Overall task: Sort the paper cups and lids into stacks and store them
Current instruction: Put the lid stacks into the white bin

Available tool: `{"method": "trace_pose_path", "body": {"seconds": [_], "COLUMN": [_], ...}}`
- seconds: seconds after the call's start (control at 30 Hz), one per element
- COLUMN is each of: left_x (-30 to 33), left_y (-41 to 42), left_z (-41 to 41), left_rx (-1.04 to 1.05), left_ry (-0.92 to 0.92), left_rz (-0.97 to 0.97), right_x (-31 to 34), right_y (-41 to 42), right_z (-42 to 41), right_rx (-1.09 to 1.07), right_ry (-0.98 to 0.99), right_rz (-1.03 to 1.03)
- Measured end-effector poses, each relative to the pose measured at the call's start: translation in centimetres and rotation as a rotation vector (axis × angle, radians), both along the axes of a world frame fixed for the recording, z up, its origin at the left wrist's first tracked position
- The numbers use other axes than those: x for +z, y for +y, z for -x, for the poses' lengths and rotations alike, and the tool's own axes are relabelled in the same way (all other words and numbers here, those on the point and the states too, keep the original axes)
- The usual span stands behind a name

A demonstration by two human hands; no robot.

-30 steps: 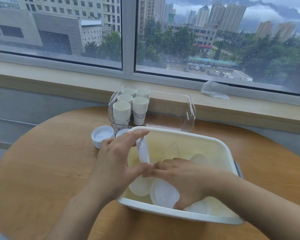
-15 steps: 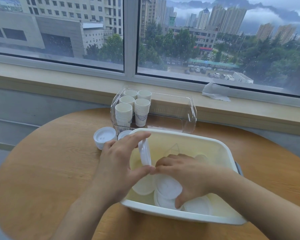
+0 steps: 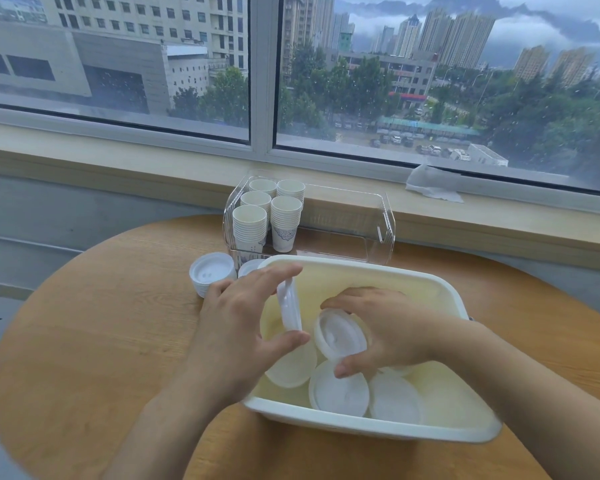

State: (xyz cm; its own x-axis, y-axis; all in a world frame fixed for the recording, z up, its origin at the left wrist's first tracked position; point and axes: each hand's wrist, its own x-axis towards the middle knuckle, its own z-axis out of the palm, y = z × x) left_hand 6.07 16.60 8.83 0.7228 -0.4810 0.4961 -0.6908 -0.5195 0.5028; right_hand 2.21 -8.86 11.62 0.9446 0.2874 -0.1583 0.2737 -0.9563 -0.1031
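Over a cream plastic tub on a round wooden bench, the right hand has lifted a white lid clear of the pile it was pressing into half a second ago, pinching it between curled fingers and thumb. The left hand still holds an edge-on stack of lids upright between forefinger and thumb, beside the newly raised lid. At least three loose lids lie on the tub floor. Behind the tub, a clear plastic organiser holds five stacks of paper cups at its left end. Two lid stacks sit on the bench left of the tub. A crumpled tissue rests on the windowsill.
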Motion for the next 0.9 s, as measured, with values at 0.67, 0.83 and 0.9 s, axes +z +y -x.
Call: {"method": "trace_pose_path", "body": {"seconds": [0.67, 0.83, 0.9], "left_x": [0.5, 0.5, 0.4], "left_y": [-0.3, -0.4, -0.4], "left_z": [0.3, 0.5, 0.5], "left_rx": [-0.001, -0.005, -0.013], "left_ry": [0.035, 0.013, 0.007], "left_rz": [-0.003, 0.0, 0.004], "right_x": [-0.5, -1.2, -1.2], "right_y": [-1.5, -1.2, -0.7], "right_z": [1.0, 0.9, 1.0], "right_rx": [-0.031, -0.024, 0.008], "right_ry": [-0.072, 0.012, 0.044], "right_rz": [-0.169, -0.036, -0.046]}}
